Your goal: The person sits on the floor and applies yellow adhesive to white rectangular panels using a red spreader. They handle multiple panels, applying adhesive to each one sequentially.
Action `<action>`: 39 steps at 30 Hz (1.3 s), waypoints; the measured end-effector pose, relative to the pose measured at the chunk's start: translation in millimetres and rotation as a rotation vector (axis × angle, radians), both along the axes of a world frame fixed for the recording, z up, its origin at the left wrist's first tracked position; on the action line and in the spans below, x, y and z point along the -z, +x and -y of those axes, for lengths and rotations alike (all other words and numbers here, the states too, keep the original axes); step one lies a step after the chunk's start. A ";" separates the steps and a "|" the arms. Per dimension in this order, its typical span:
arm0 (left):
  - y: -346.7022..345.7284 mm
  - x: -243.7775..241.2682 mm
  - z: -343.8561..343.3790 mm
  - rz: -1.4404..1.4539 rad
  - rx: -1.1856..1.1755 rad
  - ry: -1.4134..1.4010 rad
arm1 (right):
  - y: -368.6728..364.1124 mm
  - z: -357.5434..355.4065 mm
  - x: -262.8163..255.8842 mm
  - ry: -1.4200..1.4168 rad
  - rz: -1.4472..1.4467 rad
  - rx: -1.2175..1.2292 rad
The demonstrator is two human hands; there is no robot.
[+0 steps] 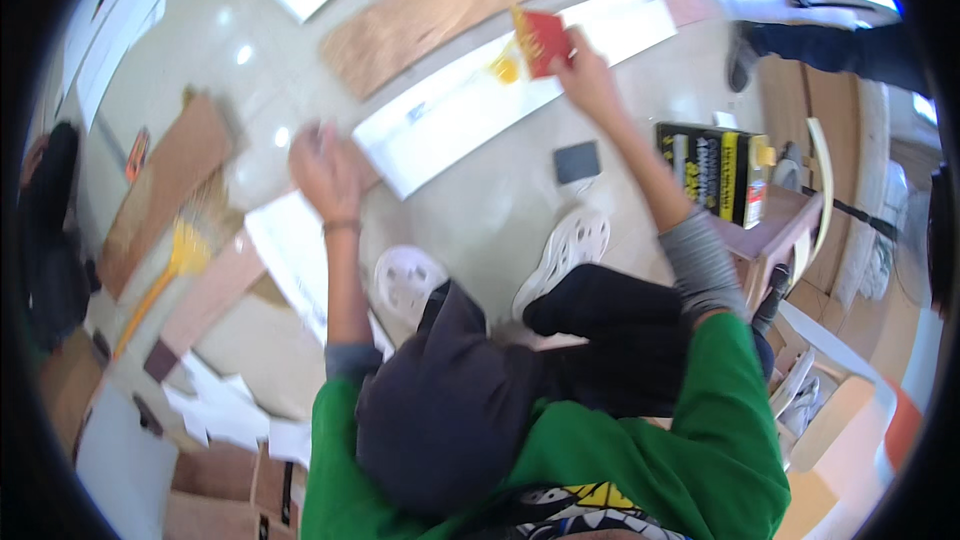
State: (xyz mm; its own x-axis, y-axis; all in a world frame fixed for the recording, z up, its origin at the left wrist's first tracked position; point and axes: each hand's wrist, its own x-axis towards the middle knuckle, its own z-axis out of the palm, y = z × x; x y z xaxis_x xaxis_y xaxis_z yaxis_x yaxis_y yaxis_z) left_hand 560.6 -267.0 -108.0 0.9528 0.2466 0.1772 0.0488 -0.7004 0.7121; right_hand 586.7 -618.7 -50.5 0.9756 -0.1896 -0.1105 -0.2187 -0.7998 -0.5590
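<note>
My right hand [587, 80] grips a flat red spreader [546, 43] with yellow paste along its left edge. The spreader is over a long white board [465, 116] lying on the floor. A yellow-orange blob of paste [505, 70] shows just left of the spreader, above or on that board. My left hand [324, 169] hovers near the board's left end with its fingers curled. Motion blur hides whether anything small is in those fingers. Below the left wrist lies another white board [289, 247], partly covered by my forearm.
A bare wooden plank [450, 7] lies beyond the white board. A black tin [709, 169] stands on a small wooden stool [780, 217] at right. A dark square pad [577, 163], a yellow broom [187, 247] and paper scraps [225, 405] are on the floor. Other people's legs show at both sides.
</note>
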 end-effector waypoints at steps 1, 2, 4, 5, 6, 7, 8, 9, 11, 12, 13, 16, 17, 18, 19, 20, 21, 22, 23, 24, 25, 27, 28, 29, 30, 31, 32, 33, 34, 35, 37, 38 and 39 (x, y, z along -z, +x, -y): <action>-15.4 20.7 -12.8 0.004 0.003 0.072 | -0.8 -0.5 10.4 0.021 -0.036 0.068; -17.5 17.3 -15.2 -0.318 0.087 0.074 | -8.0 7.1 27.6 -0.098 -0.085 0.115; -30.5 10.7 -2.1 -0.026 0.107 -0.057 | -8.6 8.1 33.2 -0.001 0.049 0.162; -37.4 -5.8 1.4 -0.024 0.134 0.030 | -8.0 -4.4 18.7 0.073 0.086 0.247; -42.0 -2.9 -0.8 -0.053 0.121 0.038 | -4.2 -11.9 4.3 0.072 0.087 0.233; -41.0 -4.2 5.2 -0.133 0.088 0.088 | -4.4 -9.4 -5.4 0.139 0.133 0.269; -39.7 -6.1 12.7 -0.137 0.085 0.051 | -7.0 -5.8 -10.6 0.110 0.120 0.314; -38.4 0.3 21.7 -0.118 0.088 0.062 | -13.0 2.7 -4.0 0.089 0.111 0.365; -38.1 16.5 24.1 -0.084 0.037 0.079 | -19.0 3.0 4.7 0.062 0.108 0.305; -33.2 18.2 26.5 -0.084 0.014 0.077 | -9.9 9.5 2.8 0.042 0.089 0.308; -29.0 20.9 30.0 -0.069 0.006 0.064 | -8.3 12.1 6.0 0.030 0.055 0.320; -20.6 42.6 18.5 -0.079 0.057 0.059 | -11.1 9.5 21.4 -0.024 0.023 0.339; -17.9 46.4 13.7 -0.110 0.088 0.038 | -9.1 4.5 17.9 -0.058 0.042 0.347; -16.8 46.7 12.2 -0.122 0.088 0.039 | -14.5 1.1 16.1 -0.074 0.109 0.348; -17.7 40.9 14.5 -0.133 0.087 0.039 | -18.7 2.2 15.2 -0.068 0.116 0.347; -23.4 26.4 22.5 -0.113 0.078 0.026 | -29.0 8.2 15.5 -0.065 0.103 0.373; -25.0 6.4 32.4 -0.071 0.031 0.004 | -27.8 6.9 13.9 -0.045 0.095 0.376; -25.8 -4.2 38.4 -0.031 -0.016 -0.030 | -32.2 6.6 12.4 -0.017 0.078 0.385; -24.3 -3.3 36.2 0.046 0.037 0.020 | -32.4 6.7 7.8 0.003 0.067 0.375; -21.9 -2.7 37.3 0.071 0.051 0.015 | -32.7 9.5 3.1 0.020 0.055 0.357; -16.1 -9.2 38.2 0.094 0.053 0.012 | -28.0 7.8 3.6 0.018 0.058 0.346; -2.3 -14.2 48.7 0.120 0.075 -0.051 | -17.2 6.8 4.9 -0.004 0.046 0.307; -0.8 -16.1 58.8 0.122 0.086 -0.111 | -19.8 21.7 34.6 0.004 0.031 0.376; -0.9 -16.1 73.9 0.123 0.087 -0.179 | -20.9 38.9 60.6 0.002 0.015 0.436; 11.2 -12.4 61.6 0.170 0.015 -0.228 | -6.0 19.6 56.7 0.044 0.159 0.357; 17.0 -21.2 34.0 0.109 -0.051 -0.252 | 18.3 -7.7 28.7 0.255 -0.153 0.390; 26.6 -37.6 39.7 0.181 -0.019 -0.140 | 16.2 2.6 50.7 0.048 0.051 0.299; 30.8 -48.1 32.5 0.097 -0.035 -0.130 | 8.8 -8.5 18.6 -0.004 -0.004 0.290; 36.6 -58.7 28.6 0.191 -0.042 -0.149 | 2.8 -1.1 19.2 -0.210 0.003 0.201; 46.3 -73.7 21.0 0.262 -0.050 -0.140 | -4.9 12.4 39.2 -0.275 -0.015 0.253; 58.8 -94.6 -14.7 0.290 -0.125 -0.038 | -4.8 -6.3 17.3 -0.238 -0.003 0.265; 60.9 -100.5 -29.5 0.313 -0.172 -0.003 | -7.1 -11.1 7.2 -0.232 0.006 0.265; 62.6 -104.0 -42.2 0.327 -0.194 0.022 | -9.7 -9.4 9.1 -0.228 0.039 0.258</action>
